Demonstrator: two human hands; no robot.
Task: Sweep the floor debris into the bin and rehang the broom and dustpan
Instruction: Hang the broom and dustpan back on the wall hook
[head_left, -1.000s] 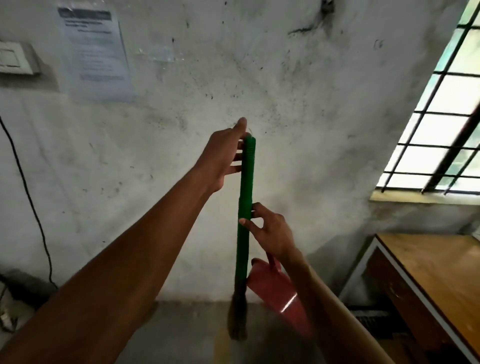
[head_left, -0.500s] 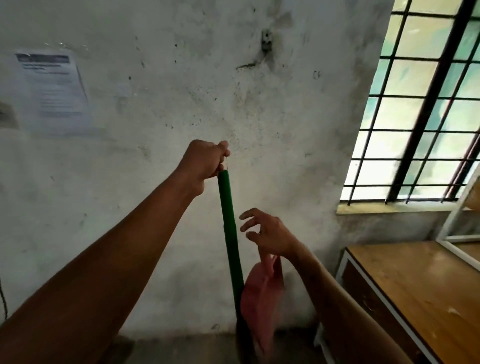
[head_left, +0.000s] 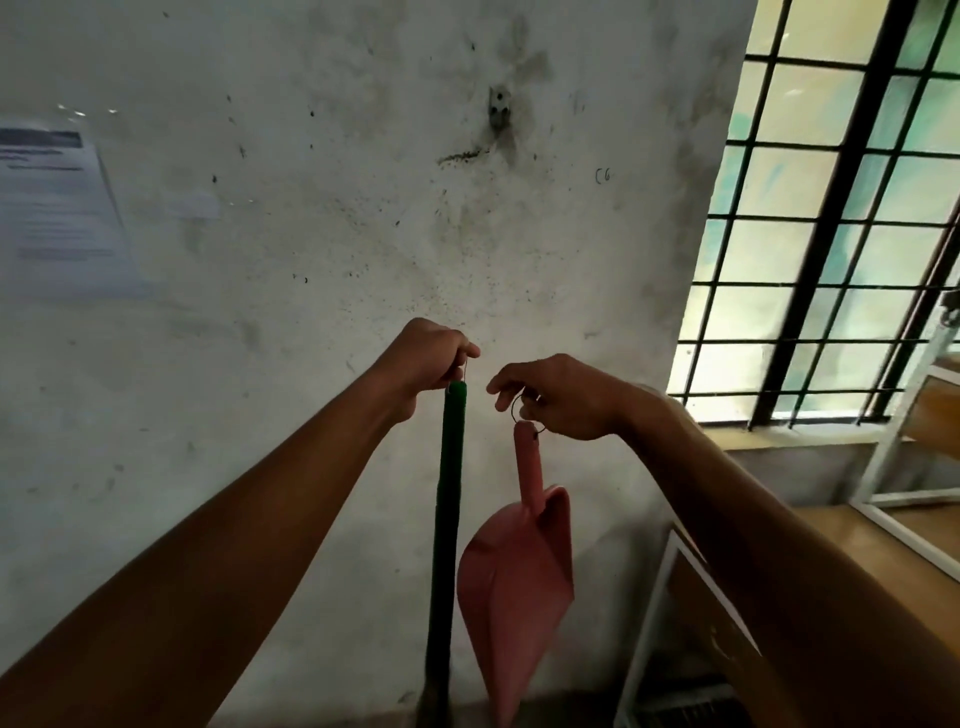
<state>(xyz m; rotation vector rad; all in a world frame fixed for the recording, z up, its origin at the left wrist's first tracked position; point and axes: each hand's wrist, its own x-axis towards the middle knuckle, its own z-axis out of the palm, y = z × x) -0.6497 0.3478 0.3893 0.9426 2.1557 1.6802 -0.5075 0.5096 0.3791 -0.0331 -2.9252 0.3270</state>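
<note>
The broom hangs near the centre of the frame, its stiff green handle running straight down to bristles lost in shadow at the bottom edge. It looks light for its length but top-suspended, so it will swing like a pendulum; the right place to hold it is the thin loop at the handle's top end. The left hand does just that, its fingers curled tight and pinching the loop just above the green tip, forearm reaching up from the lower left.

Just beside it, right of centre, the pink dustpan dangles scoop-down. It is thin rigid plastic, light and free to twist, best carried by the dark ring through its handle end. The right hand holds that ring, thumb and forefinger slightly spread, the other fingers curled around it; exactly which fingers bear the ring is hard to make out.

Both arms are raised and extended toward the stained wall, with a small metal bracket well above the hands, probably the hanging point.
</note>
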